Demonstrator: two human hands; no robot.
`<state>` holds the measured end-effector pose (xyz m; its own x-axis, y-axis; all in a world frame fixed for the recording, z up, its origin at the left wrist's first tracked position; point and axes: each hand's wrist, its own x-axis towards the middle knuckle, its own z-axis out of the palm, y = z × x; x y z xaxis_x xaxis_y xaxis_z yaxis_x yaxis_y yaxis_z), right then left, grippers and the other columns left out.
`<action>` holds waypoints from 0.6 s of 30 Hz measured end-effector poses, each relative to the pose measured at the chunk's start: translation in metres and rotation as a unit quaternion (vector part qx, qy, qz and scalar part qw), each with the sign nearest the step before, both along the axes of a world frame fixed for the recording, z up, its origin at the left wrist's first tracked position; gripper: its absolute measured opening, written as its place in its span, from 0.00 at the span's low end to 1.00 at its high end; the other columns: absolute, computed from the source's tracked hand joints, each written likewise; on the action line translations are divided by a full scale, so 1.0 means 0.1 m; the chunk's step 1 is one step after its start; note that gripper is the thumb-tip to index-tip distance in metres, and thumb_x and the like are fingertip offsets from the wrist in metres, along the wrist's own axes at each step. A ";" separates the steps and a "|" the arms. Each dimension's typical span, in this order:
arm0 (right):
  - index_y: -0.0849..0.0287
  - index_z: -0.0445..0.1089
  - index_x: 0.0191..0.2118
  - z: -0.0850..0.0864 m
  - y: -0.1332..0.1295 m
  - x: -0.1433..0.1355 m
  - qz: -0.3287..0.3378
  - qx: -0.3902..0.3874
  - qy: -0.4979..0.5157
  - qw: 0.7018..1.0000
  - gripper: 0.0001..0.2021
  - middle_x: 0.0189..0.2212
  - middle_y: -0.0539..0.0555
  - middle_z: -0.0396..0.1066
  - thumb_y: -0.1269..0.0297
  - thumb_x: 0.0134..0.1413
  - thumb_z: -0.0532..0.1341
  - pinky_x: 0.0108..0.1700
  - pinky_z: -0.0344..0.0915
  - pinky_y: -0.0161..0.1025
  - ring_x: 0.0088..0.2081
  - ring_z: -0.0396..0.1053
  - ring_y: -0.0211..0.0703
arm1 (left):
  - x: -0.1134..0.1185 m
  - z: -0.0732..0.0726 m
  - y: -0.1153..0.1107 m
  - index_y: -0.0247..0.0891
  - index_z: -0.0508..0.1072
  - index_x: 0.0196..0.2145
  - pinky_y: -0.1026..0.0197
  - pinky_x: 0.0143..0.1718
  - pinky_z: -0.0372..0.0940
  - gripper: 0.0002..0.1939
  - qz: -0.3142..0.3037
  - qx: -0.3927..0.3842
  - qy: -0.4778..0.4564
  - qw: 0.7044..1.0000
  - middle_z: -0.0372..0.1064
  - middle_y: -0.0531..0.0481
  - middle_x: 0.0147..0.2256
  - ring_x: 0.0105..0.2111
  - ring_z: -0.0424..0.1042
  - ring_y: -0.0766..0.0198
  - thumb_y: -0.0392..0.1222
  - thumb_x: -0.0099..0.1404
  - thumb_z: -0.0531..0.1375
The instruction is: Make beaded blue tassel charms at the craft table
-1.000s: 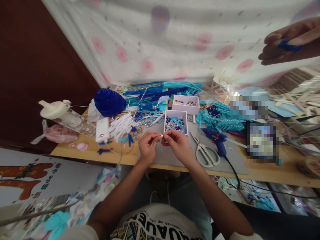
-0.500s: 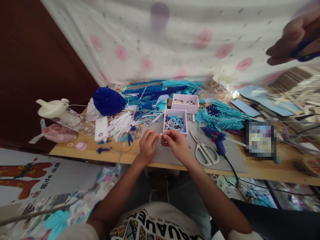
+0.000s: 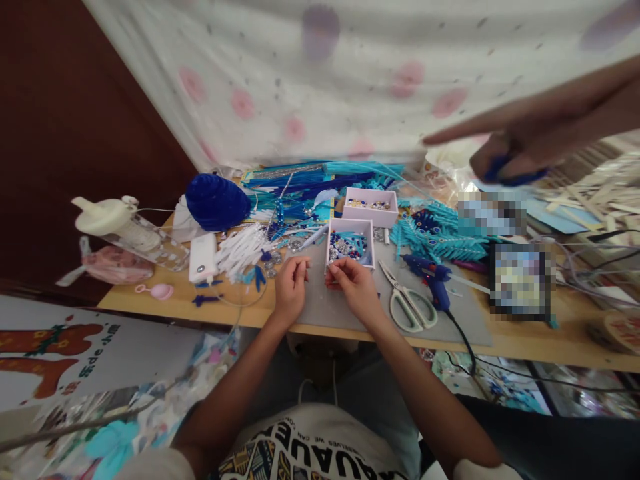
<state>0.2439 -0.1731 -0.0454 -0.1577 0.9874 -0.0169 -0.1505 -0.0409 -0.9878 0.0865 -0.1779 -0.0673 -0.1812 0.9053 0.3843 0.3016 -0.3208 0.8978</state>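
My left hand (image 3: 291,288) is over the grey mat (image 3: 320,310), its thumb and fingertips pressed together; whatever is between them is too small to make out. A short gap to the right, my right hand (image 3: 356,285) is closed in a pinch at the near edge of a small white box (image 3: 372,243). A tiny pale speck shows at its fingertips, but its kind is unclear. Blue, silver and red beads (image 3: 350,245) fill that box. Behind it stands a second white box (image 3: 373,215) with gold and blue beads. White-handled scissors (image 3: 411,307) lie right of my right hand.
A blue glue gun (image 3: 436,280) with a black cord lies beyond the scissors. Turquoise chenille stems (image 3: 445,233), a blue velvety bundle (image 3: 217,202), a power bank (image 3: 203,259) and a tumbler (image 3: 133,230) surround the mat. Another person's pointing hand (image 3: 525,143) reaches in from the right holding something blue.
My hands have moved apart, the left slightly leftward, the right beside the bead box. The other person's hand has come further in and lower, one finger now stretched out.
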 end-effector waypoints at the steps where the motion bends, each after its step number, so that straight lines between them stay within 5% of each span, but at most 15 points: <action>1: 0.54 0.68 0.32 -0.01 0.00 0.00 -0.001 0.001 -0.007 1.000 0.20 0.27 0.50 0.71 0.42 0.50 0.66 0.37 0.72 0.42 0.30 0.70 0.43 | -0.02 -0.01 0.00 0.39 0.76 0.45 0.62 0.36 0.60 0.13 0.002 -0.008 -0.010 1.000 0.69 0.51 0.31 0.29 0.66 0.64 0.47 0.72 0.55; 6: 0.54 0.68 0.33 -0.03 -0.02 -0.01 -0.011 0.039 -0.041 0.998 0.17 0.26 0.50 0.71 0.44 0.53 0.64 0.36 0.71 0.42 0.30 0.70 0.44 | 0.02 0.11 -0.04 0.38 0.79 0.37 0.63 0.31 0.57 0.13 -0.062 -0.054 -0.039 0.996 0.70 0.51 0.29 0.27 0.64 0.64 0.50 0.68 0.60; 12: 0.55 0.70 0.34 -0.01 -0.07 -0.01 -0.014 0.134 -0.136 0.982 0.09 0.28 0.51 0.72 0.56 0.61 0.60 0.37 0.68 0.40 0.31 0.70 0.43 | 0.13 0.31 -0.03 0.38 0.69 0.26 0.64 0.29 0.53 0.18 -0.108 -0.040 0.019 0.993 0.64 0.54 0.23 0.25 0.61 0.66 0.49 0.71 0.56; 18: 0.55 0.72 0.39 0.01 -0.10 0.04 -0.024 0.144 -0.148 0.978 0.09 0.33 0.53 0.75 0.56 0.63 0.59 0.37 0.71 0.40 0.32 0.74 0.44 | 0.12 0.29 -0.04 0.38 0.67 0.25 0.63 0.28 0.52 0.18 -0.112 -0.050 0.000 0.993 0.59 0.55 0.23 0.25 0.58 0.67 0.49 0.71 0.56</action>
